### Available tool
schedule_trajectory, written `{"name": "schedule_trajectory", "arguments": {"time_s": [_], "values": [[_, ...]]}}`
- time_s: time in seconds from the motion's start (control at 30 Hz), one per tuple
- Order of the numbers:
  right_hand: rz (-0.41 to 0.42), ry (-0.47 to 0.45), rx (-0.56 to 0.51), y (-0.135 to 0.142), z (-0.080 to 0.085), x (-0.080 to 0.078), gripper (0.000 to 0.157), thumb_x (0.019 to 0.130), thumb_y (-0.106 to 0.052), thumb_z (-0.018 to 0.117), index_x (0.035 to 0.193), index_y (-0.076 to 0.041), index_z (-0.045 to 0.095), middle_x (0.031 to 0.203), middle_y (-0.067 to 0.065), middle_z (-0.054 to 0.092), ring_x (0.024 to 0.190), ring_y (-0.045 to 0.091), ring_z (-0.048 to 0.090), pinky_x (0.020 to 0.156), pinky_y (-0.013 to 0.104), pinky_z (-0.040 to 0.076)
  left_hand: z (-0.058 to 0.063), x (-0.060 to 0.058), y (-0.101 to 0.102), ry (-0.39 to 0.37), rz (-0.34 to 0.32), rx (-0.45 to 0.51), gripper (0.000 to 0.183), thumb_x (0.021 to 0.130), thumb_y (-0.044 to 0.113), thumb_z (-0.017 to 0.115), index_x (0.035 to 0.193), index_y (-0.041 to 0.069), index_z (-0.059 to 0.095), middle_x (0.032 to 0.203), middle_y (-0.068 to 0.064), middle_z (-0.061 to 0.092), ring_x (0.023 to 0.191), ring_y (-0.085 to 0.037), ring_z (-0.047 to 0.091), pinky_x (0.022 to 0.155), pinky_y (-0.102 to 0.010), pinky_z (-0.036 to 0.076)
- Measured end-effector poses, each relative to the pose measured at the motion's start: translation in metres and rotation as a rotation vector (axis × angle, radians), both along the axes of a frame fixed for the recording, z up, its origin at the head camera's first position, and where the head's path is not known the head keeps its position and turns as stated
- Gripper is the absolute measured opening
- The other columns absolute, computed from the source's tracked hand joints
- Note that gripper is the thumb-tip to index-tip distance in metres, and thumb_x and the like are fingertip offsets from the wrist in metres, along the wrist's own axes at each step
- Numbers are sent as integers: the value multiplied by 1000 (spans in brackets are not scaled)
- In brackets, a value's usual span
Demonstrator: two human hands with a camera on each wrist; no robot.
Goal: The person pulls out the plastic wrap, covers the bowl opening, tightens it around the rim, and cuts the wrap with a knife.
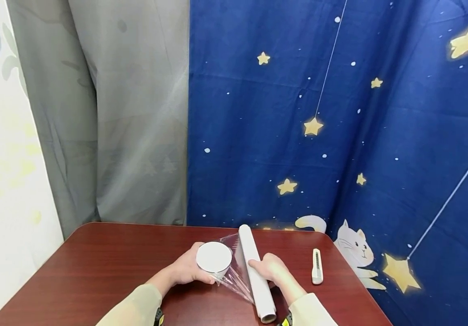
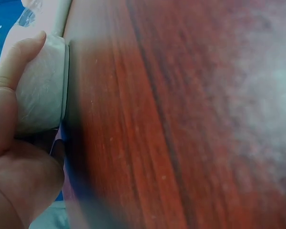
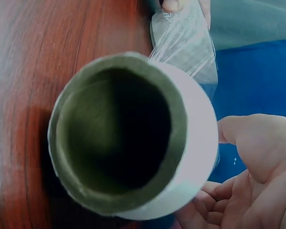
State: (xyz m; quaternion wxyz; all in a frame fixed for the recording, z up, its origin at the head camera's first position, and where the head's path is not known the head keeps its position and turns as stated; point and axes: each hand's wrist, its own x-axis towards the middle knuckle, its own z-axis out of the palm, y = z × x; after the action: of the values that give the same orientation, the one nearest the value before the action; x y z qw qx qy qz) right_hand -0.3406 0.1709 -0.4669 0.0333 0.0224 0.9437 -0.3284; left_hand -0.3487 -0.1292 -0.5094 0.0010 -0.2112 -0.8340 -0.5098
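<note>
A round white container (image 1: pixel 214 256) with its flat face up has clear plastic wrap (image 1: pixel 235 280) around its side. My left hand (image 1: pixel 187 268) grips it from the left, thumb along the near side; in the left wrist view, the thumb presses the wrapped wall (image 2: pixel 43 90). The film stretches across to a long white roll of plastic wrap (image 1: pixel 254 267), which my right hand (image 1: pixel 272 269) holds near its middle, thumb on top. Seen from the right wrist, the roll's hollow cardboard core (image 3: pixel 119 133) faces the camera, and the curled fingers (image 3: pixel 219 205) lie beneath it.
A white utility knife (image 1: pixel 317 267) lies on the dark red wooden table (image 1: pixel 136 249), right of the roll. Behind the table's far edge hang a grey curtain (image 1: pixel 140 113) and a blue star-patterned curtain (image 1: pixel 250 136).
</note>
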Motion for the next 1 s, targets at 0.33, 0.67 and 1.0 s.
{"name": "schedule_trajectory", "arguments": {"time_s": [0.33, 0.67, 1.0], "values": [[-28, -52, -79, 11, 0, -3, 63, 99, -43, 74, 121, 14, 61, 93, 16, 62, 76, 27, 70, 58, 47, 65, 0, -9, -7, 13, -22, -38, 106, 60, 23, 106, 145, -3, 47, 137, -13, 65, 119, -22, 62, 107, -38, 49], [-16, -65, -101, 9, -4, -1, 61, 101, -40, 71, 121, 16, 60, 92, 16, 62, 73, 26, 70, 57, 46, 65, 1, -11, -9, -14, -27, -47, 107, 62, 23, 106, 148, -2, 46, 139, -13, 64, 122, -25, 61, 111, -51, 48], [54, 10, -2, 24, -40, -37, 62, 100, -52, 73, 123, 4, 61, 94, 19, 65, 72, 29, 68, 56, 42, 61, -3, -13, -5, -20, -9, -24, 109, 62, 20, 106, 148, -3, 45, 138, -14, 66, 122, -24, 62, 112, -48, 48]]}}
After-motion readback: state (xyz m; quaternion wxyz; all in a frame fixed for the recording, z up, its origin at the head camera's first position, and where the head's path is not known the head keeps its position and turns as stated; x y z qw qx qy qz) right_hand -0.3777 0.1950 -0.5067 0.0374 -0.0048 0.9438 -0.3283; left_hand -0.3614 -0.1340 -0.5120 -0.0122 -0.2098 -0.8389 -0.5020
